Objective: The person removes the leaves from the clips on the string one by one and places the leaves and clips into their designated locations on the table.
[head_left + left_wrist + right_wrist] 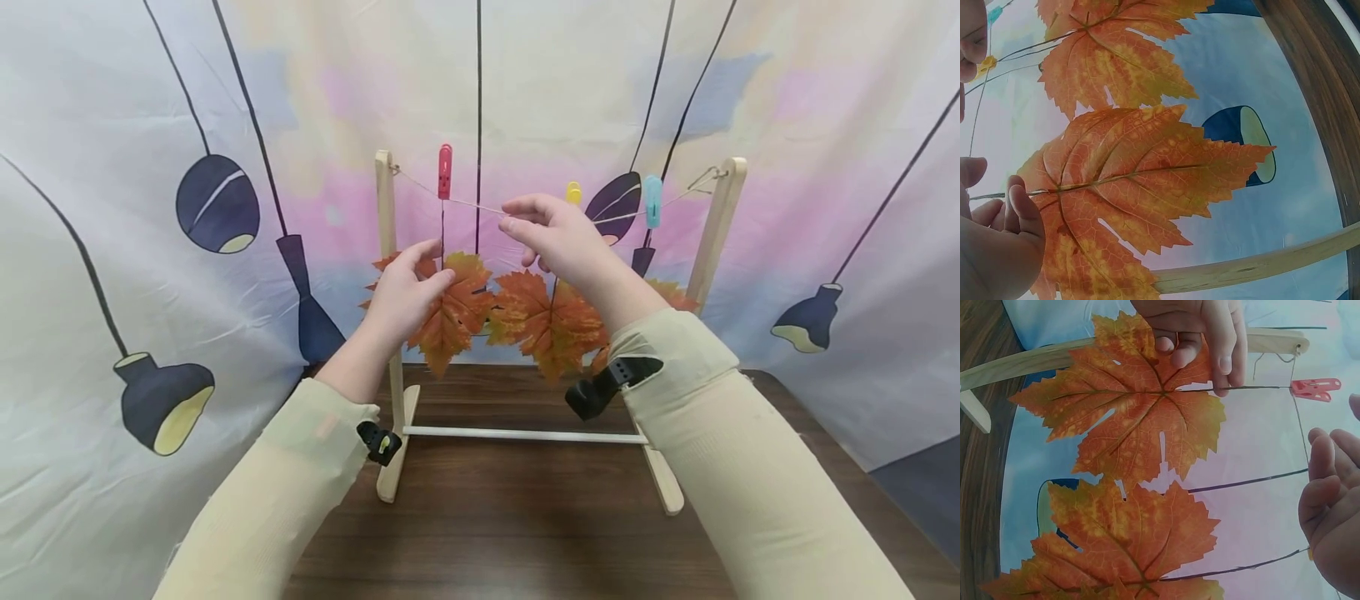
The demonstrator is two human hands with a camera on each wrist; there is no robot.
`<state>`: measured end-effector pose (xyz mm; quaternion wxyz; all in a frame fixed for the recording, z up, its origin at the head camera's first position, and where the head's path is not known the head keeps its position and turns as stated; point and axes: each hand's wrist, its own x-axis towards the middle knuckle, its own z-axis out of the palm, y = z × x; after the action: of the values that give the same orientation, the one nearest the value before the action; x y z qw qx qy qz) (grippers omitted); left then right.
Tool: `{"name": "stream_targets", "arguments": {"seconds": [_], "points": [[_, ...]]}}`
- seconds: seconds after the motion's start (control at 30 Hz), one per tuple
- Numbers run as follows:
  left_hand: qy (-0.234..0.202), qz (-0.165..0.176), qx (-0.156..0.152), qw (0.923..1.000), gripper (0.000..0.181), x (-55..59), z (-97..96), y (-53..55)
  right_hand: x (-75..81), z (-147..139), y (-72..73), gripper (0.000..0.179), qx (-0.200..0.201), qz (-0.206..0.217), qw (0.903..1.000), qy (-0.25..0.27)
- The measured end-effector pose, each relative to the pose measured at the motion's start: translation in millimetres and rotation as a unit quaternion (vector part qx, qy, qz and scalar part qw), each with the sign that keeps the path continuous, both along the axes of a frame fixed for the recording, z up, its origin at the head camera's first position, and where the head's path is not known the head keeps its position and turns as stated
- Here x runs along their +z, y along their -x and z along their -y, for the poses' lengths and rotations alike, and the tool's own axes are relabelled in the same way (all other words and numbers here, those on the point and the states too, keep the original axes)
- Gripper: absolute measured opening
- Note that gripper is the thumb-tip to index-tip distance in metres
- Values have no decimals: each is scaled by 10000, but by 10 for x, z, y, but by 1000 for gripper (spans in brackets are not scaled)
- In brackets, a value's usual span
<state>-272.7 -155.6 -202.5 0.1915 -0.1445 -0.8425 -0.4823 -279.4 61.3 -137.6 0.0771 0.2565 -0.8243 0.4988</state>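
A left artificial maple leaf (446,321) hangs by its thin stem from a red clothespin (445,172) on a string (468,204). My left hand (405,292) is at that leaf's stem, thumb and forefinger apart; in the right wrist view its fingertips (1225,365) touch or nearly touch the stem. My right hand (558,237) is raised at the string, right of the red clothespin, fingers loosely bent with nothing visibly gripped. Below it hangs a second orange maple leaf (547,321), its stem leading up toward a yellow clothespin (573,193) partly hidden behind the hand.
The string spans two wooden posts (386,204) joined low by a white rod (525,434), on a dark wooden table (480,517). A light blue clothespin (653,202) sits right on the string. Another leaf (671,293) shows behind my right arm. A lamp-patterned cloth (562,75) hangs behind.
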Motion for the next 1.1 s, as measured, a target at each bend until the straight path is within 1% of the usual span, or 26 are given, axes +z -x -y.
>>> {"name": "stream_targets", "arguments": {"seconds": [0.13, 0.2, 0.43, 0.67, 0.83, 1.0, 1.1], "points": [[37, 46, 132, 9999, 53, 19, -23, 21, 11, 14, 11, 43, -91, -41, 9999, -16], [-12, 37, 173, 9998, 52, 32, -37, 36, 17, 27, 17, 42, -96, -61, 9999, 32], [-390, -6, 219, 9990, 46, 79, -73, 77, 59, 98, 19, 42, -59, -186, 9998, -45], [-791, -198, 382, 9959, 41, 90, -92, 92, 93, 152, 6, 40, -54, -149, 9997, 173], [-993, -252, 488, 9935, 37, 109, -110, 105, 121, 189, 18, 39, -66, -100, 9996, 253], [-1048, -363, 637, 9918, 33, 124, -136, 139, 159, 230, 54, 38, -24, -54, 9987, 513], [-1000, -353, 674, 9921, 32, 110, -160, 152, 156, 244, 66, 39, -57, -39, 9986, 534]]}}
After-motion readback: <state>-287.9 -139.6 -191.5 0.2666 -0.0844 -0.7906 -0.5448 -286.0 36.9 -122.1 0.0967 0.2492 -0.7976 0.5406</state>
